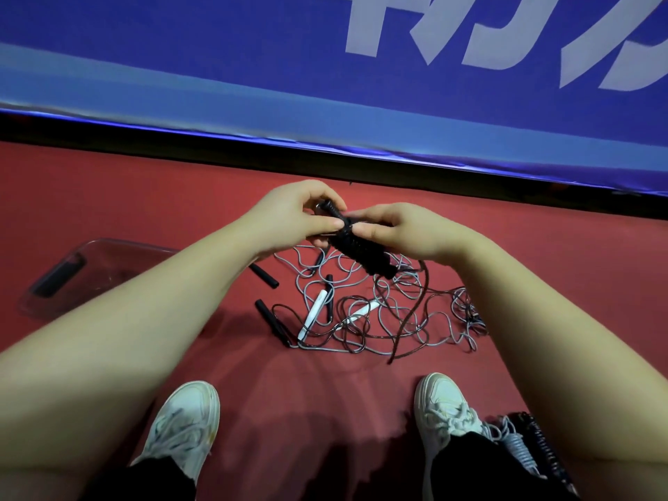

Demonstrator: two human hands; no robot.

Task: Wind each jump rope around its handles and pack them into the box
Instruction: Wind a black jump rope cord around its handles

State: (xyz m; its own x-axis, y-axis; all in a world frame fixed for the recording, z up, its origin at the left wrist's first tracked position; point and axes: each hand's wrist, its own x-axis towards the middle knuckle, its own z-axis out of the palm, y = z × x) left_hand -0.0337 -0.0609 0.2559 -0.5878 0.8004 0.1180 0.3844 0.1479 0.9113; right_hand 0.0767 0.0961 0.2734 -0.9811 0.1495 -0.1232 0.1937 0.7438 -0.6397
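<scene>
My left hand (pixel 292 215) and my right hand (pixel 397 229) both grip a black jump rope bundle (pixel 361 247), its cord wound tightly around the paired handles. A loose tail of dark cord (pixel 412 312) hangs from the bundle down to the floor. Below my hands lies a tangle of grey and dark ropes (pixel 390 320) with black handles (pixel 265 274) and white handles (pixel 313 312). A clear plastic box (pixel 90 273) sits on the floor to the left, partly hidden by my left forearm.
The floor is red matting (pixel 144 197). A blue padded barrier with white lettering (pixel 325 85) runs across the back. My two white shoes (pixel 184 424) stand at the bottom. Two wound ropes, one grey and one black (pixel 527 442), lie beside my right shoe.
</scene>
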